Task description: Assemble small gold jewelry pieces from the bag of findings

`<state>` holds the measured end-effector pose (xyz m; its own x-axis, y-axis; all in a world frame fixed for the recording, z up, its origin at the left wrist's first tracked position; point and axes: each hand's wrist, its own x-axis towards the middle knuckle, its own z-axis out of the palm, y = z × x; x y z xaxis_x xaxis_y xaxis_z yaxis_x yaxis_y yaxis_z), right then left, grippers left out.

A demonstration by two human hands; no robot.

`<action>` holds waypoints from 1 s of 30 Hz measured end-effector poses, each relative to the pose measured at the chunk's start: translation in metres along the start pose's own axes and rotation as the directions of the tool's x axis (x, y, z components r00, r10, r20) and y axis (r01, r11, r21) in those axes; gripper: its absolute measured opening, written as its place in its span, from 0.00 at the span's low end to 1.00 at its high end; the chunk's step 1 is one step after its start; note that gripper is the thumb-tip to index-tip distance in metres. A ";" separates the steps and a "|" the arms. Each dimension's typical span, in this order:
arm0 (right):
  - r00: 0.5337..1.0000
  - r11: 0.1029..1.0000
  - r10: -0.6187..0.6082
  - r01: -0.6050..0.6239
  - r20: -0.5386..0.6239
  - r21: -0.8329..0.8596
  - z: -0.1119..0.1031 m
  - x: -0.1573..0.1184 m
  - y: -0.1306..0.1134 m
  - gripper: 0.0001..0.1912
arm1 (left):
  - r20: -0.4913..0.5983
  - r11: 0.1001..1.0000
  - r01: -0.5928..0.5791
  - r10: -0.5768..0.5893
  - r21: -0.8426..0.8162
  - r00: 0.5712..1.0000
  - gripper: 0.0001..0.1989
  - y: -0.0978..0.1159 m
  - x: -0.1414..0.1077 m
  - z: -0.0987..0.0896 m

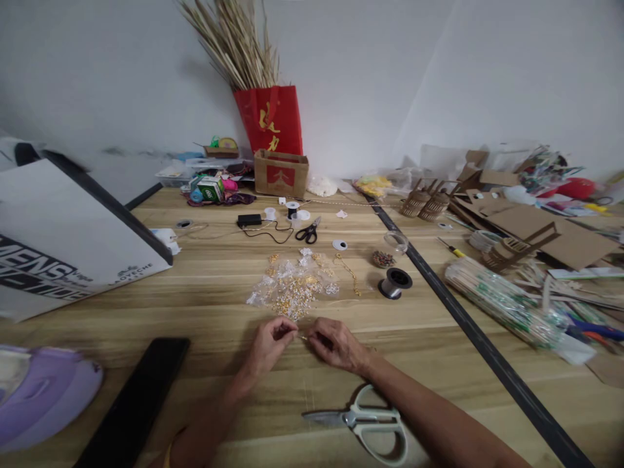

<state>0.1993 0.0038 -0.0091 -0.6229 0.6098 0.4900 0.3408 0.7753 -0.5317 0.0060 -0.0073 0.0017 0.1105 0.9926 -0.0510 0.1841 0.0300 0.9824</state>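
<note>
My left hand (273,342) is closed in a pinch, thumb against fingertips, just in front of a pile of beads. Close beside it, my right hand (336,344) is curled in a pinch too. Between the fingertips spans a thin thread (303,337) that seems to carry tiny pale gold beads, too small to make out well. Faint clear strands trail down toward me below it. Gold and clear beads (292,296) lie loose and in small plastic bags right beyond the hands. Large pale-handled scissors (373,419) lie beside my right forearm.
Behind the beads are small black scissors (308,231), a wire spool (394,284) and a jar of brown beads (383,259). A black phone-like slab (136,403) and a white box (68,240) stand left. Wrapped sticks (502,299) lie right.
</note>
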 end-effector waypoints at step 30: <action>0.997 0.995 0.059 -0.062 0.050 0.072 0.000 -0.001 -0.003 0.09 | 0.059 0.998 -0.060 0.061 -0.030 0.996 0.06 -0.004 -0.004 0.005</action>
<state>0.1990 0.0012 -0.0075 -0.6361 0.6453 0.4231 0.3272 0.7222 -0.6094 0.0095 -0.0119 -0.0028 0.1787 0.9839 -0.0012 0.1476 -0.0256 0.9887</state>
